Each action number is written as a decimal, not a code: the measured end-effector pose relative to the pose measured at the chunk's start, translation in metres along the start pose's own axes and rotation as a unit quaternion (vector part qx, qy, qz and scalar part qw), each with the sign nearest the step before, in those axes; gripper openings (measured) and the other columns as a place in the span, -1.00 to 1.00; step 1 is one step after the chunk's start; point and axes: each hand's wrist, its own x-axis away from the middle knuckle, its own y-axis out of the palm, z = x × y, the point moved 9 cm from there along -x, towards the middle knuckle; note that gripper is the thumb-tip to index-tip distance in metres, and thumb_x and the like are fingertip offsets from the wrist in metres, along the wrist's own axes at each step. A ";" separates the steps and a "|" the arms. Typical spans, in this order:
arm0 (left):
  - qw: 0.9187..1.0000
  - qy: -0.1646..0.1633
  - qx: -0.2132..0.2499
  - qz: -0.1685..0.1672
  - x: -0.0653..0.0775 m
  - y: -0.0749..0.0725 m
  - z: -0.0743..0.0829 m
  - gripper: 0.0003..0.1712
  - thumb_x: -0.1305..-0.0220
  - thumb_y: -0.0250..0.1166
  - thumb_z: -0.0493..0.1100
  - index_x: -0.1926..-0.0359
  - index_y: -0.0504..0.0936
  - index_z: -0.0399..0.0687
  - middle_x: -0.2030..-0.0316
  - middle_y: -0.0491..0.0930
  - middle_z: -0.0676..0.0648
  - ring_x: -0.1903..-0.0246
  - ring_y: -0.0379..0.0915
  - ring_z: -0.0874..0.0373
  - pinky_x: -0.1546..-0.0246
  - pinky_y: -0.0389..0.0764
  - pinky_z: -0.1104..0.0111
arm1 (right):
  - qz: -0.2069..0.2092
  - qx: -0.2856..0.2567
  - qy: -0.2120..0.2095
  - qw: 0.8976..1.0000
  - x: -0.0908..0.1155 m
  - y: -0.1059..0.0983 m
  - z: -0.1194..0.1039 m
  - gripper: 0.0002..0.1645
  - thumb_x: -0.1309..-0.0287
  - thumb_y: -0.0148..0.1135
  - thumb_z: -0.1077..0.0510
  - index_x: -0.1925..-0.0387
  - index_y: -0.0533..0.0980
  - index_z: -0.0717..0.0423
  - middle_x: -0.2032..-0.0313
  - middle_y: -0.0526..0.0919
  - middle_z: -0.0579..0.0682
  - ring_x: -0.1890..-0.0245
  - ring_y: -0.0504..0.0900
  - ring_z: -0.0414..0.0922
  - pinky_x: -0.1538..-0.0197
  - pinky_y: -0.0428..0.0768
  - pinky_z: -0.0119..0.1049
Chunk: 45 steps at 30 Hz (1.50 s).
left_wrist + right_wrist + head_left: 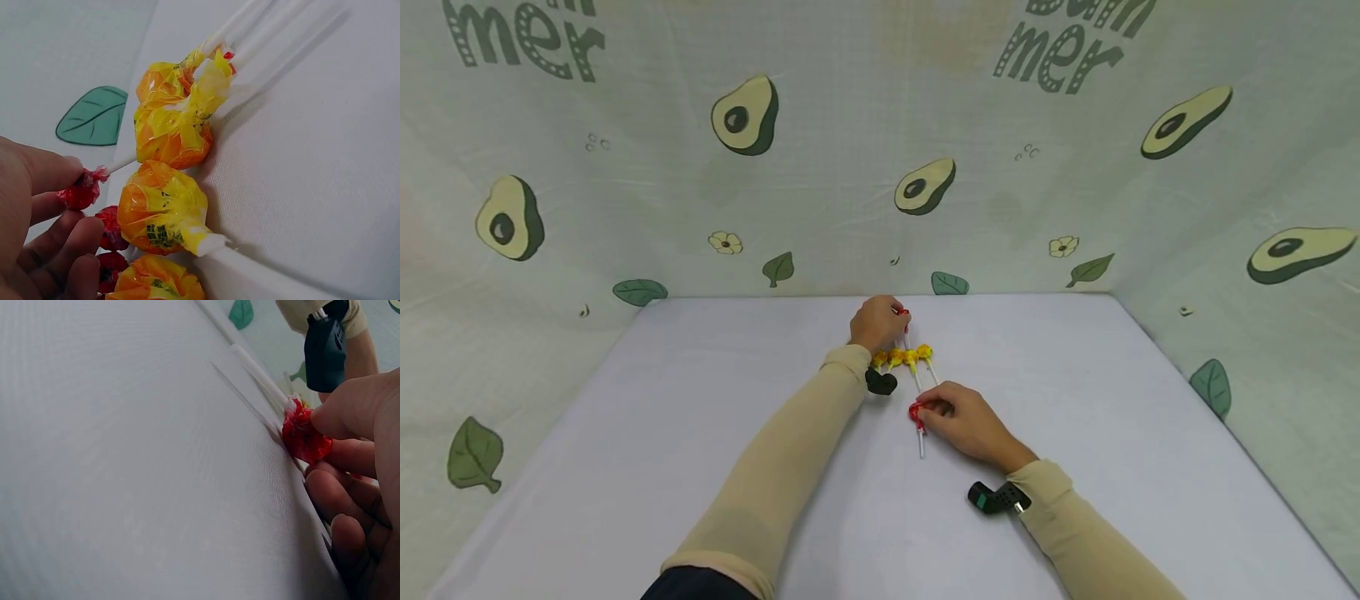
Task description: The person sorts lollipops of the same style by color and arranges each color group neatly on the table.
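Note:
Toward the table's back edge, my left hand (876, 323) pinches a red-wrapped lollipop (80, 195) by its candy head between thumb and forefinger. Two more red lollipops (112, 228) show beside those fingers in the left wrist view, partly hidden. A row of several yellow-and-orange wrapped lollipops (925, 352) lies just in front of that hand, their white sticks pointing toward me. Closer to me, my right hand (966, 421) holds another red lollipop (306, 437) by the head between thumb and fingers, low over the tabletop, its white stick pointing toward me.
A white-covered table (640, 433) carries everything. Behind it hangs a pale cloth (835, 150) printed with avocados and leaves. Each wrist wears a black device, the right one (998, 498) low over the table, the left one (881, 382) close to the yellow lollipops.

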 end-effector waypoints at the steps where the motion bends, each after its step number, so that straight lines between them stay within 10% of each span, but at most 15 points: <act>1: 1.000 -0.001 -0.001 -0.001 0.000 0.001 -0.001 -0.68 -0.17 0.27 0.08 0.13 0.64 0.04 0.28 0.58 0.05 0.34 0.44 0.13 0.33 0.46 0.29 | -0.002 0.000 0.001 1.000 0.000 0.000 0.000 -0.81 -0.10 0.27 0.06 0.20 0.59 -0.15 0.39 0.53 -0.29 0.41 0.49 -0.30 0.33 0.47 -0.37; 45: 0.991 0.049 -0.120 -0.027 0.004 0.011 0.015 -0.72 -0.19 0.23 0.02 0.16 0.65 -0.01 0.22 0.38 -0.07 0.43 0.40 0.12 0.42 0.48 0.31 | 0.005 0.009 -0.001 1.000 0.000 0.000 0.000 -0.83 -0.08 0.26 0.08 0.22 0.60 -0.16 0.40 0.52 -0.32 0.43 0.49 -0.32 0.35 0.46 -0.38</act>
